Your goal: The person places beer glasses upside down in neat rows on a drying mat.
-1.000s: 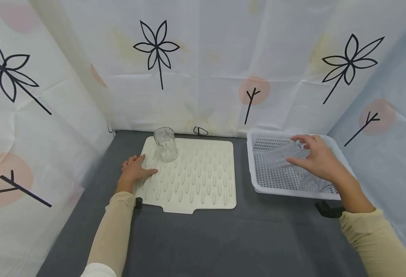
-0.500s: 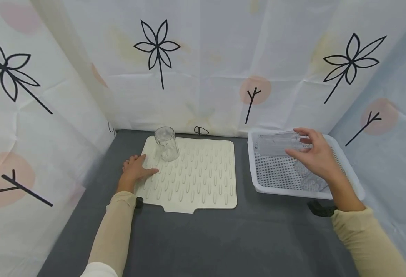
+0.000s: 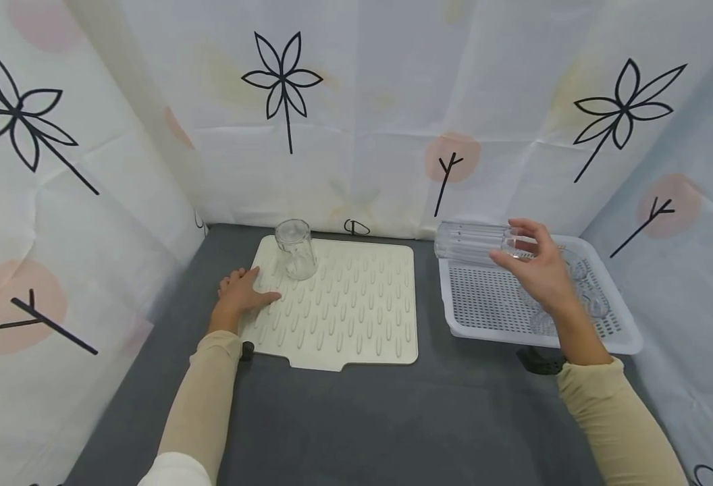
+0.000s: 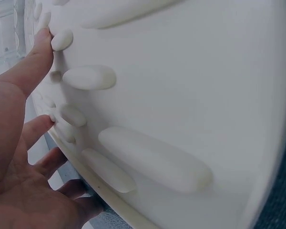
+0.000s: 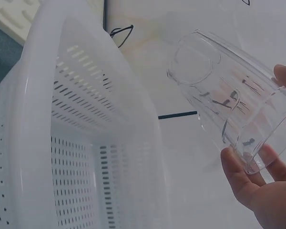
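My right hand [image 3: 535,263] grips one end of a clear drinking glass [image 3: 472,243] and holds it on its side above the back left of the white basket [image 3: 447,304]. In the right wrist view the fingers and thumb curl round the end of that glass [image 5: 229,90]. My left hand [image 3: 241,295] rests with spread fingers on the left edge of the cream drying mat [image 3: 356,304]. The left wrist view shows its thumb and fingertips touching the ridged mat [image 4: 181,95]. Another clear glass [image 3: 298,253] stands on the mat's back left, apart from the left hand.
Several more clear glasses [image 3: 593,304] lie in the basket, partly hidden by the right arm. Mat and basket stand on a dark grey tabletop [image 3: 393,425]. A white patterned cloth [image 3: 381,121] rises behind and along both sides.
My right hand has lifted the glass out of the basket and moved it left, levelling it sideways over the rim. The left hand stays at the mat's edge.
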{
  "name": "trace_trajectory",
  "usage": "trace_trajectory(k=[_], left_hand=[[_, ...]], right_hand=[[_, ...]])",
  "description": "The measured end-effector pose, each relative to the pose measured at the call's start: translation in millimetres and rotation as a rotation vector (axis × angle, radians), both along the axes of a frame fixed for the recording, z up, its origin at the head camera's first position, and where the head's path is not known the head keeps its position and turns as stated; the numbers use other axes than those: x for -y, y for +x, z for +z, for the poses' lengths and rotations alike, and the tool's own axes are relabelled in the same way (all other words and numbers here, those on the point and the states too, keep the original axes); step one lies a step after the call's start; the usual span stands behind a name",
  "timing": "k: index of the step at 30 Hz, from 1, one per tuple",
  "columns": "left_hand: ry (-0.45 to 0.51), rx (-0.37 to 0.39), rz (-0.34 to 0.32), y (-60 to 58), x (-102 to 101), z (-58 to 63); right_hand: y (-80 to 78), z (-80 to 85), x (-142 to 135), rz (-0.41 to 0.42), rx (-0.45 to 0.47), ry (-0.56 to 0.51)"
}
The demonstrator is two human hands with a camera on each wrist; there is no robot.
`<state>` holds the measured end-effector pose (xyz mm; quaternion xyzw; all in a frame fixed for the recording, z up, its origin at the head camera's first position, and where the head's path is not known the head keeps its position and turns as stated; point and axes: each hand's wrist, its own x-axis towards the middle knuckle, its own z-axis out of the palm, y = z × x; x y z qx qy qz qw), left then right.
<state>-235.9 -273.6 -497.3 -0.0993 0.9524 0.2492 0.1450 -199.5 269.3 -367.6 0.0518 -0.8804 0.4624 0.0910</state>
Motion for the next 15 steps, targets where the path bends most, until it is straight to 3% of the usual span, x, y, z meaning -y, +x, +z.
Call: trace_trajectory(k=[15], left_hand=[[-0.02, 0.002, 0.009, -1.0, -3, 2.1]], right_hand=[[-14.3, -13.9, 30, 0.045, -0.008, -0.156]])
